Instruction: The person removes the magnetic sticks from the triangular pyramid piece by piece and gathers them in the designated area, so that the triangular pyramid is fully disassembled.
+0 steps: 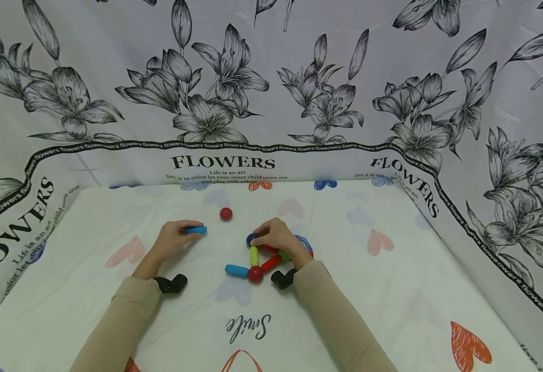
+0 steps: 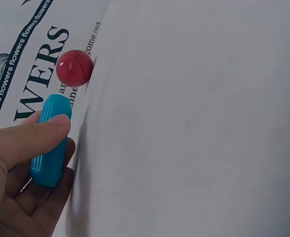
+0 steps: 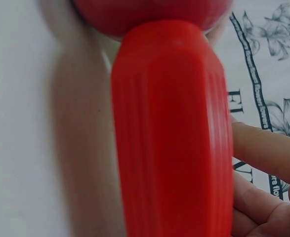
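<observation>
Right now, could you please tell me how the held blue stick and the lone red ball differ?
The stick is long and ridged; the ball is round, with a seam. The stick is blue, the ball red. The left hand holds the stick, while no hand touches the ball. Both are single-coloured.

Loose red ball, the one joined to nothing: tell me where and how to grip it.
Pinch the red ball across its widest part, thumb and fingers on opposite sides, probably from above. It's round, so a higher grip could slip; its top is uncovered, and it sits apart from the blue stick in the left hand.
</observation>
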A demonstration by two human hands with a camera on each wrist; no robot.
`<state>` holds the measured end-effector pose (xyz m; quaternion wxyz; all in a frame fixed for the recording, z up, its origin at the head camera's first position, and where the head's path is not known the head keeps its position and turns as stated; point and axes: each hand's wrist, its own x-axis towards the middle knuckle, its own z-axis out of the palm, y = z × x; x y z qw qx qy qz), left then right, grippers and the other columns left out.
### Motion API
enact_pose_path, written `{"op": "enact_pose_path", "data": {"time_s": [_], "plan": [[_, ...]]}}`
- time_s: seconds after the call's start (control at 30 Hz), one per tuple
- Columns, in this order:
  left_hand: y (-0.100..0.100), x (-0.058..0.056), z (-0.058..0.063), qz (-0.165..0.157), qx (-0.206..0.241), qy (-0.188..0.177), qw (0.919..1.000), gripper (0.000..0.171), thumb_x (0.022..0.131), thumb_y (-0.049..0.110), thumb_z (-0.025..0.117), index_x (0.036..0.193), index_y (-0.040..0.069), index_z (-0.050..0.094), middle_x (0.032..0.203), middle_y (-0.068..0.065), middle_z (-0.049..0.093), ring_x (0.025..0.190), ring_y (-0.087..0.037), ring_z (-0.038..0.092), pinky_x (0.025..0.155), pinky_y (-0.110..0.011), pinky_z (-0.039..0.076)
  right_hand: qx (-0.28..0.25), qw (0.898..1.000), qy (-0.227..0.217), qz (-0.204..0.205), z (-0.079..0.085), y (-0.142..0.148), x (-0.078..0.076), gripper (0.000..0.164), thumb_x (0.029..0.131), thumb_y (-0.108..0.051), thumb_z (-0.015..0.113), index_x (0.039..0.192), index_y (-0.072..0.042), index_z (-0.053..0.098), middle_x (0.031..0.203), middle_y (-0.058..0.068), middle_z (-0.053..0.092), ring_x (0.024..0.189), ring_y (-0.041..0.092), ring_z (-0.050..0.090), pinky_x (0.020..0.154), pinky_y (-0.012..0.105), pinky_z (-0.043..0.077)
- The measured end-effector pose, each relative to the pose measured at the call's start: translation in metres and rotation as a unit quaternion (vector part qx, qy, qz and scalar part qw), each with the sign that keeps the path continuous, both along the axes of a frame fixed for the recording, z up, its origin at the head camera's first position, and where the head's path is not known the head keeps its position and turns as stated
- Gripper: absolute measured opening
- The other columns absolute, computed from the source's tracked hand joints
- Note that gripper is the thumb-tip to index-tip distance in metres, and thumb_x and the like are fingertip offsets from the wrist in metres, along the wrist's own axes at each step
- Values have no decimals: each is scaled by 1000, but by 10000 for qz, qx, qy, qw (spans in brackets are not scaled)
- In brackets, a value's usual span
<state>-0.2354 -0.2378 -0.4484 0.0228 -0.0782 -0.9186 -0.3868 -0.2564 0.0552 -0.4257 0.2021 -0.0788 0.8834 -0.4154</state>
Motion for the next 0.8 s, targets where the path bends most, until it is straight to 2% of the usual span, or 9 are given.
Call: {"op": "enact_pose_path", "data": {"time_s": [0.2, 0.33, 0.43, 0.5, 0.8], "plan": [[-6, -4, -1, 37, -154, 14, 9999, 27, 88, 11, 69, 114, 4, 70, 120, -19, 69, 110, -32, 63, 79, -10, 45, 25, 10000, -10, 16, -1, -1, -1, 32, 81, -24, 78, 110, -10, 73, 111, 10, 71, 96, 18, 60, 93, 31, 53], [-8, -6, -1, 25, -192, -16, 9998, 28, 88, 11, 68, 115, 4, 69, 121, -19, 68, 114, -35, 62, 90, -28, 51, 41, 10000, 24, -8, 1, -1, 1, 32, 81, -23, 78, 110, -9, 73, 111, 10, 72, 97, 19, 60, 95, 32, 53], [-9, -8, 1, 58, -150, -104, 9998, 29, 89, 12, 68, 116, 3, 69, 123, -21, 66, 117, -38, 60, 98, -45, 50, 34, 10000, 28, -16, 2, -1, 2, 32, 82, -22, 77, 110, -9, 72, 112, 10, 72, 97, 19, 60, 95, 32, 53], [-9, -9, 1, 102, -109, -188, 9997, 29, 89, 12, 67, 117, 2, 68, 125, -22, 65, 120, -40, 57, 102, -51, 47, 25, 10000, 34, 0, 4, -1, 3, 32, 82, -21, 77, 110, -8, 72, 111, 10, 72, 96, 18, 60, 94, 31, 53], [-14, -13, 2, 172, -202, -384, 9989, 31, 90, 11, 66, 119, 1, 66, 130, -25, 61, 124, -42, 53, 107, -55, 41, 20, 10000, 32, 53, 5, -1, 3, 31, 81, -20, 77, 110, -8, 72, 111, 11, 72, 96, 18, 60, 93, 30, 53]]}}
